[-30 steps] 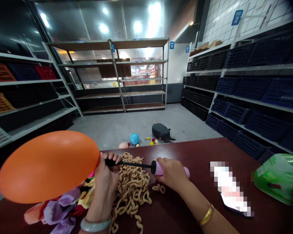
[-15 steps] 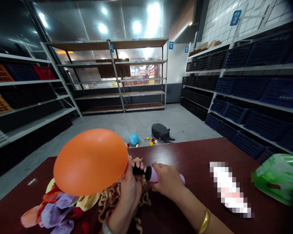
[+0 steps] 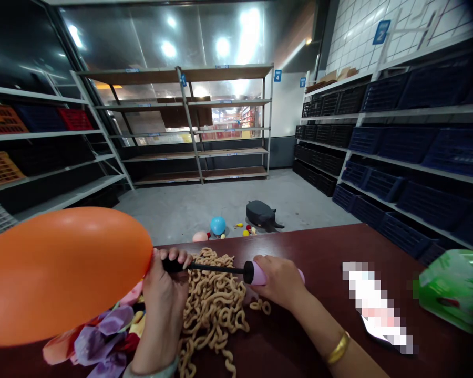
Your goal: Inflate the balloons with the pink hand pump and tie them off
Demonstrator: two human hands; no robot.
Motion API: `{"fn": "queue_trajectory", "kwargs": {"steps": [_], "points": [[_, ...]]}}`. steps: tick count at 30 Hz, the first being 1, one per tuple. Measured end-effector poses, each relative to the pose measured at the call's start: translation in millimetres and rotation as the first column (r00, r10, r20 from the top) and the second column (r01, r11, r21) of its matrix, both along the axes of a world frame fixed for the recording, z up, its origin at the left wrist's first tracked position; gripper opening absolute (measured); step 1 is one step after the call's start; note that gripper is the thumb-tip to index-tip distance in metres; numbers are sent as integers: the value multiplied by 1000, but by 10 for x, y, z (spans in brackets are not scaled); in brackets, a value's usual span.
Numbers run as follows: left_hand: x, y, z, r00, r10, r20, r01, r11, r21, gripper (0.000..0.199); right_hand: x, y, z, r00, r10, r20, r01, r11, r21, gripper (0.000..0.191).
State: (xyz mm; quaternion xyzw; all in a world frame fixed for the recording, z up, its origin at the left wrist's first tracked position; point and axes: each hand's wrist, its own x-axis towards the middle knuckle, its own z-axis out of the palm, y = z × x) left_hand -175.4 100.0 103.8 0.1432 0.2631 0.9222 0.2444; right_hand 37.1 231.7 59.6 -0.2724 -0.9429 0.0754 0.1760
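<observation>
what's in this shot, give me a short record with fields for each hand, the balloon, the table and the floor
left hand: closed on the black end of the pump, beside the orange balloon
right hand: closed around the pump's lilac part
orange balloon: inflated, its neck end at the left hand
table: limp balloons, tan curly strands, pixelated item, green bag
floor: blue balloon, dark grey object
</observation>
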Motion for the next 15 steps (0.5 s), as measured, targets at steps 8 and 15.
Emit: {"fn": "queue_trajectory", "kwargs": {"steps": [8, 15], "points": [[227, 205, -198, 1000, 8, 9, -8, 1000, -3, 29, 3, -4, -67, 998, -50, 25, 50, 999, 8, 32], [776, 370, -407, 983, -185, 3, 185, 981, -54, 24, -48, -145, -64, 1000, -27, 16, 28, 999, -43, 35]]}}
